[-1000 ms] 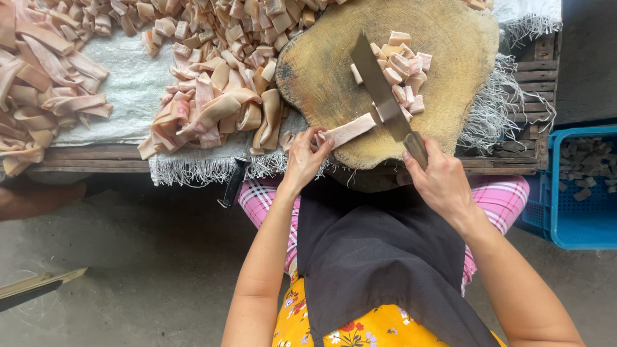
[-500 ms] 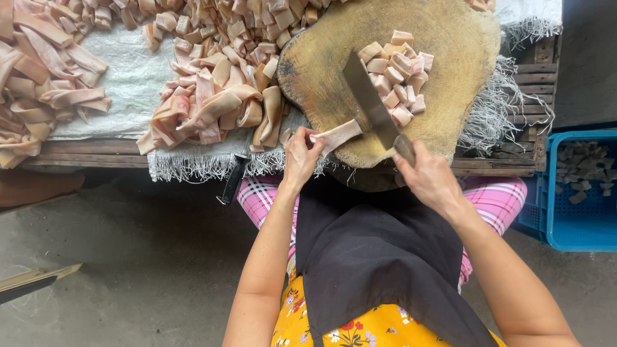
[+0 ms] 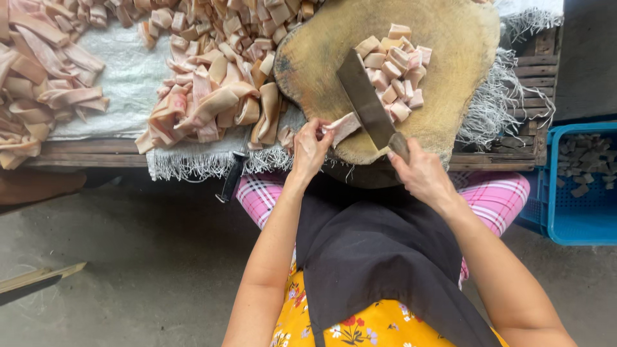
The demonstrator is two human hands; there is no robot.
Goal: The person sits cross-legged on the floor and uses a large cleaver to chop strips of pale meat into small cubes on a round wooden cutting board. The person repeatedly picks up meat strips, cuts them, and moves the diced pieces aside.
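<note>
Pale strips (image 3: pixel 193 96) lie heaped on the worktop (image 3: pixel 96 154). The left hand (image 3: pixel 312 149) has its fingers pinched on a strip (image 3: pixel 342 127) at the near edge of the round block (image 3: pixel 450 77). Just beside it, the right hand (image 3: pixel 421 173) grips a cleaver (image 3: pixel 365 99), blade against the strip, cut cubes (image 3: pixel 395 71) beyond. A blue crate (image 3: pixel 578 218) stands far right.

The one camera sits on my head and looks steeply down past my lap. The surface (image 3: pixel 96 153) runs across the upper frame, close in, the round chopping block (image 3: pixel 443 83) at upper right; the concrete floor (image 3: pixel 128 257) fills the lower left.
</note>
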